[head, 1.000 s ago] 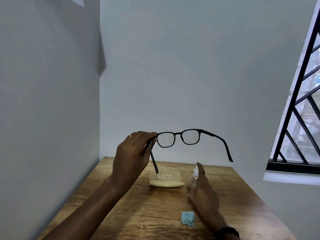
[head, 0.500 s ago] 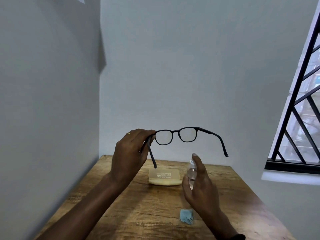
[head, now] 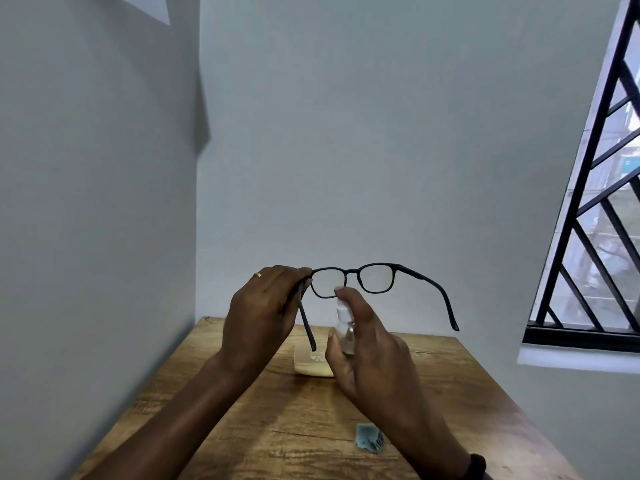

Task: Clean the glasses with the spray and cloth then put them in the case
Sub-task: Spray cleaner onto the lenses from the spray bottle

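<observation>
Black-framed glasses (head: 351,271) hang in the air above the table with both arms unfolded. My left hand (head: 261,311) grips them at the left hinge. My right hand (head: 367,344) holds a small clear spray bottle (head: 344,329) upright, its white nozzle just below and in front of the left lens, with my index finger on top of it. A pale yellow case (head: 310,363) lies shut on the table behind my hands, partly hidden by them. A small crumpled blue cloth (head: 369,438) lies on the table near my right wrist.
The wooden table (head: 270,424) sits in a corner, with a grey wall on the left and a white wall behind. A barred window (head: 588,237) is at the right. A dark band circles my right wrist.
My right hand has lifted the spray bottle off the table up to the left lens. The left hand has held the glasses nearly still.
</observation>
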